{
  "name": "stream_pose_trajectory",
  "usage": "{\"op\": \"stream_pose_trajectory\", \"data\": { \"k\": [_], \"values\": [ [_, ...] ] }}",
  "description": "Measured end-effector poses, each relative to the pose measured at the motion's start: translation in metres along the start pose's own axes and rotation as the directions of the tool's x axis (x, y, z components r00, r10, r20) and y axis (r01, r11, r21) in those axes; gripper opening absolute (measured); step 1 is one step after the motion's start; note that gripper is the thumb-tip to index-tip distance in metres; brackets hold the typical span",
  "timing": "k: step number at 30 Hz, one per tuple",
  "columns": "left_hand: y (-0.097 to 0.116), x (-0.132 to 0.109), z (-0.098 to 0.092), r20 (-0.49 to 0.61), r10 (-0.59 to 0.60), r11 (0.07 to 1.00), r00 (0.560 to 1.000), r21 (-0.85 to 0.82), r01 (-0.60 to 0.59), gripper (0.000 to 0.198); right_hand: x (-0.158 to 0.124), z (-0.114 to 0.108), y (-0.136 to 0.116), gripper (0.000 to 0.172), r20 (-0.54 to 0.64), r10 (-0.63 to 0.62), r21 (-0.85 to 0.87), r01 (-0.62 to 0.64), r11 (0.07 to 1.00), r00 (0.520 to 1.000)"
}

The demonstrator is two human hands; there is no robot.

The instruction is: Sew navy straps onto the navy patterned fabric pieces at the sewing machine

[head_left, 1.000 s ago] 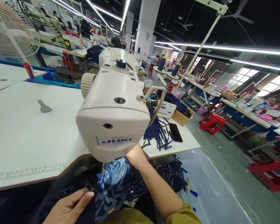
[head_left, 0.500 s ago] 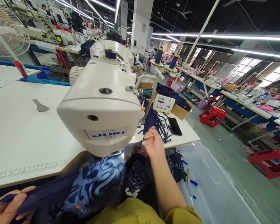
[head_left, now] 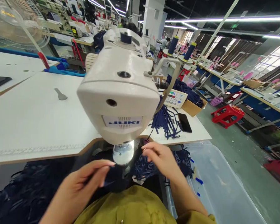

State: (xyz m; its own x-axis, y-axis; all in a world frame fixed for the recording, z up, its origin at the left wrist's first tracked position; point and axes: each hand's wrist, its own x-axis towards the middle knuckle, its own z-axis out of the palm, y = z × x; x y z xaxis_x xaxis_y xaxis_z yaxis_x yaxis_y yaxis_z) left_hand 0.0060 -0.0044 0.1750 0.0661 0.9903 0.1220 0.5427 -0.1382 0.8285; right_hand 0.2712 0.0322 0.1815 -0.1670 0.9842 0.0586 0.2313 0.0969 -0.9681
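The sewing machine [head_left: 121,102] is standing in front of the person, its white head facing them above a shiny metal plate [head_left: 123,155]. The left hand [head_left: 81,183] is hovering just beside the plate's left edge, over dark cloth. Its thumb and forefinger are lying close together, but I cannot tell whether its grip is pinching anything. The right hand [head_left: 162,158] is hovering to the right of the plate, its fingertips bending toward the thumb; I cannot tell whether that grip is holding a strip end.

Patterned navy cloth [head_left: 144,166] is lying bunched below the right hand, while a larger dark pile [head_left: 25,193] is filling the space under the bench [head_left: 37,121] at left. Navy strips [head_left: 164,121] are spreading across the bench right of the machine, near a black phone [head_left: 184,123] and a control box [head_left: 175,99]. A cardboard box [head_left: 193,107] is sitting behind the phone, holding more navy material. A clear plastic bin [head_left: 216,183] is standing at right, with blue scraps [head_left: 199,180] lying in it.
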Motion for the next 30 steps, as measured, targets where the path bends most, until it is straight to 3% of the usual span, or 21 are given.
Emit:
{"op": "stream_pose_trajectory", "data": {
  "k": [2, 5, 9, 13, 16, 18, 20, 23, 27, 30],
  "values": [
    [0.017, 0.006, 0.017, 0.117, 0.05, 0.998, 0.992, -0.042, -0.045, 0.029, -0.007, 0.021, -0.009, 0.014, 0.117, -0.016, -0.078, 0.025, 0.997, 0.993],
    [0.032, 0.01, 0.031, 0.124, 0.036, 0.997, 0.992, -0.076, -0.027, 0.028, -0.012, 0.033, -0.016, 0.016, 0.166, -0.038, -0.16, 0.064, 0.985, 0.985],
    [0.032, 0.009, 0.033, 0.191, 0.006, 0.998, 0.982, -0.055, 0.005, 0.024, -0.014, 0.034, -0.019, 0.012, 0.177, -0.09, -0.226, 0.129, 0.965, 0.98],
    [0.024, 0.005, 0.036, 0.121, 0.023, 0.999, 0.992, 0.045, -0.028, 0.024, -0.016, 0.04, -0.016, 0.01, 0.189, -0.11, -0.149, 0.139, 0.979, 0.976],
    [0.019, 0.001, 0.037, 0.103, 0.164, 0.981, 0.981, 0.089, -0.173, 0.022, -0.015, 0.045, -0.006, 0.018, 0.253, 0.003, 0.081, -0.025, 0.996, 0.968],
    [0.016, 0.0, 0.037, 0.123, 0.287, 0.947, 0.95, 0.115, -0.301, 0.02, -0.012, 0.046, 0.0, 0.025, 0.338, 0.097, 0.236, -0.185, 0.954, 0.936],
    [0.013, 0.0, 0.038, 0.149, 0.362, 0.914, 0.92, 0.135, -0.382, 0.02, -0.01, 0.044, 0.002, 0.026, 0.399, 0.151, 0.269, -0.273, 0.924, 0.905],
    [0.012, 0.0, 0.04, 0.192, 0.353, 0.922, 0.916, 0.095, -0.375, 0.019, -0.009, 0.042, -0.001, 0.016, 0.379, 0.173, 0.121, -0.234, 0.965, 0.909],
    [0.02, 0.002, 0.039, 0.281, 0.207, 0.976, 0.937, 0.008, -0.218, 0.017, -0.008, 0.04, -0.008, 0.004, 0.266, 0.117, -0.066, -0.103, 0.993, 0.957],
    [0.025, 0.004, 0.033, 0.312, 0.301, 0.95, 0.901, -0.018, -0.311, 0.014, -0.006, 0.038, -0.01, 0.004, 0.298, 0.126, -0.049, -0.116, 0.992, 0.946]
  ]
}}
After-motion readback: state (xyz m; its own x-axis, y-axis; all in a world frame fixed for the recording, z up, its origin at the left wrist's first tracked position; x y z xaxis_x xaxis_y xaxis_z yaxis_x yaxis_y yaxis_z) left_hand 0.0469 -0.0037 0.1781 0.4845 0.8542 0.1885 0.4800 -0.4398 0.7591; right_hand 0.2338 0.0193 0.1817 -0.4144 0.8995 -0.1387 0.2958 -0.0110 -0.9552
